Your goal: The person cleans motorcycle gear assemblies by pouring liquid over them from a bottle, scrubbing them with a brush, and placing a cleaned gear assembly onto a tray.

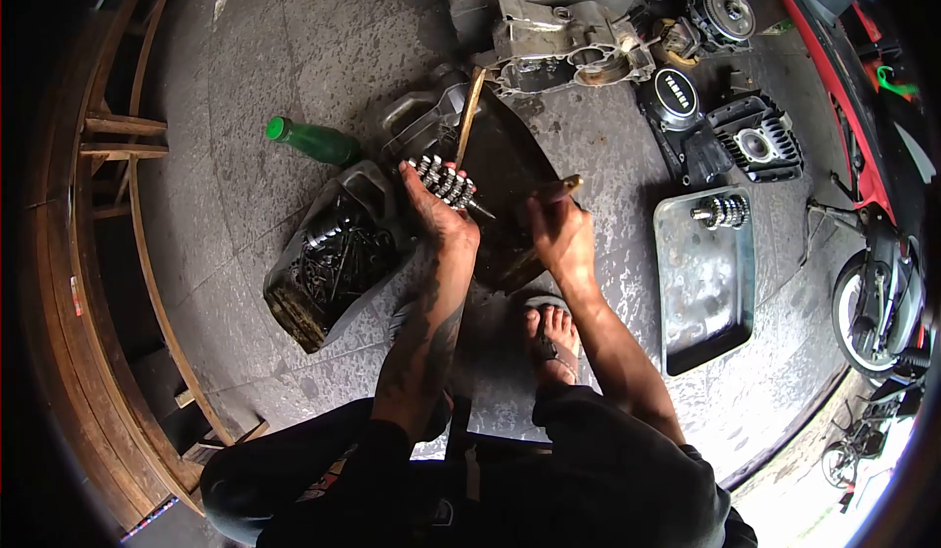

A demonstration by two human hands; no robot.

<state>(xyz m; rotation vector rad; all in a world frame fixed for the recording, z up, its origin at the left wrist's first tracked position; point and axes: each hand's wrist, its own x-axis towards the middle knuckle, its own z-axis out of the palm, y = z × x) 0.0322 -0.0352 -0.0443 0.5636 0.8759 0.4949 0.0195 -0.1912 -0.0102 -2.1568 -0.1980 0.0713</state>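
Observation:
My left hand (pixel 444 217) is wrapped round a gear shaft (pixel 446 181), a stack of toothed metal gears with a thin end pointing right. To its right, my right hand (pixel 562 232) is closed on a brush-like tool (pixel 557 190) with a brownish end; its exact shape is partly hidden by my fingers. Both hands are over a dark cut-open container (pixel 510 151). A wooden stick (pixel 470 117) leans in that container, just above the gears.
A cut container of bolts (pixel 343 259) and a green bottle (pixel 314 141) are at left. Engine casings (pixel 569 43) lie ahead. A metal tray (pixel 706 293) holding another gear shaft (pixel 723 212), a finned cylinder (pixel 756 143) and a red motorcycle (pixel 848 126) are at right.

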